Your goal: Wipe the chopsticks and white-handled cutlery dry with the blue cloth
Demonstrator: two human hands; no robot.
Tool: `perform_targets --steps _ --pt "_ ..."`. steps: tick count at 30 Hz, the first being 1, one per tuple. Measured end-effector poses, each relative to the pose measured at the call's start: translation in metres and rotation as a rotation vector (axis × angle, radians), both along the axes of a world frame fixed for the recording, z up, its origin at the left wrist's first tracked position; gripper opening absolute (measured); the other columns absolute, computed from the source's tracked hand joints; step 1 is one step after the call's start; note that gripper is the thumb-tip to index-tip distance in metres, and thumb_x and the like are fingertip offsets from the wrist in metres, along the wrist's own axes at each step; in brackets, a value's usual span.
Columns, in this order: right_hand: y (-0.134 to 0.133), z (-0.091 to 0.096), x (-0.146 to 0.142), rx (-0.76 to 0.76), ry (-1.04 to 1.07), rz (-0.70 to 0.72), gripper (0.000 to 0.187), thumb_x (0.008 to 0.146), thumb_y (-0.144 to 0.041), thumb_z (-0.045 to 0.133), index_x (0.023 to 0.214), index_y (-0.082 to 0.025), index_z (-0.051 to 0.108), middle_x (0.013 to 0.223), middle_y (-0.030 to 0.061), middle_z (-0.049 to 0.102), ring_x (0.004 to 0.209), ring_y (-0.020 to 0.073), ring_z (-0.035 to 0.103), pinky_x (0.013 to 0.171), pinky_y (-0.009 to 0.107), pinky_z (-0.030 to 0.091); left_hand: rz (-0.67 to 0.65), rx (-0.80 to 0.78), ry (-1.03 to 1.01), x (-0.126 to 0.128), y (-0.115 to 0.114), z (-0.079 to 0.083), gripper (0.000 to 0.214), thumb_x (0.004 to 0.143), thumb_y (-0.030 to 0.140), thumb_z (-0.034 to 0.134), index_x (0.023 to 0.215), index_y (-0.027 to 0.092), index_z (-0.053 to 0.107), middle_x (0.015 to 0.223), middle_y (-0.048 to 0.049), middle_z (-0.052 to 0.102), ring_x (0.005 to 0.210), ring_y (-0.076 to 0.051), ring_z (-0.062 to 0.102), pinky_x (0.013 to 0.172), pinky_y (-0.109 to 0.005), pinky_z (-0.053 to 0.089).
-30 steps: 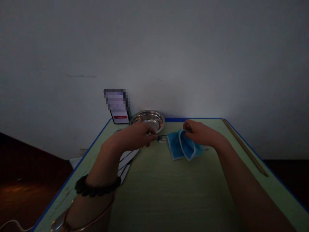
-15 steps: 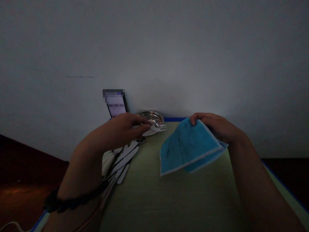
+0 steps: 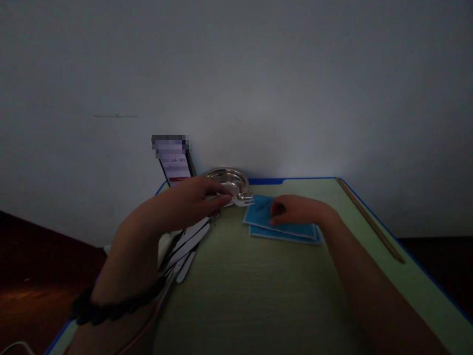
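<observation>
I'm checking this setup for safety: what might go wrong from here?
The fork in the left hand points its tines toward the blue cloth, so they might snag it.
The left hand is close to the metal bowl; a stray knock could shift it.
Several pieces of cutlery lie in a loose pile near the left forearm, which might brush and scatter them.

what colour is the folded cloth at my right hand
The cloth is blue with a whitish edge; the head view shows it best.
</observation>
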State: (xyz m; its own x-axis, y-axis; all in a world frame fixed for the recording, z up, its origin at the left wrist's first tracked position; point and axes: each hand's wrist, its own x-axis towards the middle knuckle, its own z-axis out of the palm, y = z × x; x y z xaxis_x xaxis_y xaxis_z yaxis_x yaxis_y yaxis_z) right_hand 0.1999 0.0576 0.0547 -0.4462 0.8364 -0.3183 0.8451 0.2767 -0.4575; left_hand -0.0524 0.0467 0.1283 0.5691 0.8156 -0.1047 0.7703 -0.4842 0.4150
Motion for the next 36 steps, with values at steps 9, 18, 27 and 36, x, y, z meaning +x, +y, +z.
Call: perform_targets --steps 9,18,27,36 --pt "-0.007 -0.003 -0.023 0.065 -0.162 0.045 0.015 0.067 -0.027 0.054 0.079 -0.019 0.059 0.077 0.0043 0.063 0.066 0.0159 0.054 0.053 0.026 0.035 -0.003 -0.005 0.056 0.002 0.006 -0.006 0.036 0.082 0.041 0.04 0.097 0.02 0.066 0.073 -0.0003 0.067 0.062 -0.013 0.056 0.061 -0.021 0.038" --pt "-0.009 -0.002 -0.033 0.077 -0.179 0.085 0.015 0.066 -0.03 0.057 0.075 -0.019 0.06 0.076 0.0039 0.064 0.063 0.0153 0.053 0.051 0.025 0.034 -0.004 -0.025 0.054 0.002 0.005 -0.006 0.035 0.083 0.041 0.04 0.094 0.021 0.067 0.07 0.0002 0.065 0.061 -0.013 0.057 0.057 -0.021 0.037" --pt "-0.004 -0.005 -0.022 0.04 -0.061 0.104 0.017 0.07 -0.03 0.051 0.076 -0.017 0.06 0.075 0.0039 0.064 0.063 0.0138 0.054 0.053 0.024 0.036 -0.005 -0.023 0.058 0.002 0.006 -0.005 0.035 0.082 0.041 0.04 0.094 0.021 0.067 0.071 0.0 0.066 0.061 -0.013 0.056 0.057 -0.021 0.037" --pt "-0.009 0.015 -0.012 0.114 -0.038 0.074 0.016 0.067 -0.028 0.05 0.076 -0.018 0.058 0.073 0.0024 0.061 0.061 0.012 0.051 0.054 0.024 0.036 0.04 -0.025 0.052 0.0 0.004 -0.004 0.038 0.082 0.043 0.04 0.095 0.019 0.066 0.068 0.0001 0.064 0.056 -0.011 0.054 0.053 -0.02 0.037"
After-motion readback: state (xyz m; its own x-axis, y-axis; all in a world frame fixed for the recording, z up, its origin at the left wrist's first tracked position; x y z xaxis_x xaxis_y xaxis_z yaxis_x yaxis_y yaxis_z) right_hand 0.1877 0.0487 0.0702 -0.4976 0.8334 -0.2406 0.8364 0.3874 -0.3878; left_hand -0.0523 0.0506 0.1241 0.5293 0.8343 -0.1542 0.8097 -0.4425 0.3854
